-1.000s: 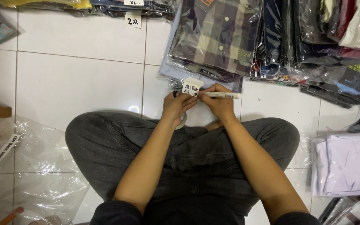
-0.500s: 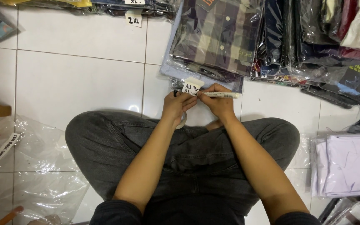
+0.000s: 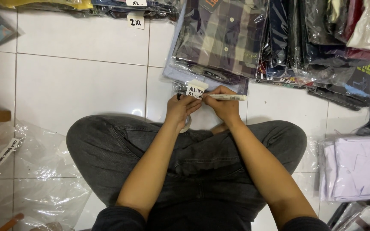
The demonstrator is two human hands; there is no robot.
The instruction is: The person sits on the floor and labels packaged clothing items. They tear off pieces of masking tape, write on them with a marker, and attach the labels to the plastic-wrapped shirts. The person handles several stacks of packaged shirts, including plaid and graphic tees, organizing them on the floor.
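I sit cross-legged on a white tiled floor in dark grey trousers. My left hand [image 3: 180, 109] pinches a small white paper tag [image 3: 196, 89] with dark handwriting on it, and a roll of clear tape hangs around its fingers. My right hand [image 3: 224, 105] holds a white marker pen [image 3: 225, 97] lying sideways, its tip at the tag's right edge. Both hands meet just above my knees, in front of a bagged plaid shirt [image 3: 219, 38].
Stacks of folded clothes in clear bags [image 3: 322, 42] line the top and right. A bagged white garment [image 3: 356, 169] lies at the right. Empty clear plastic bags [image 3: 35, 171] lie at the left. Another small white size tag [image 3: 135, 21] sits on the floor near the top.
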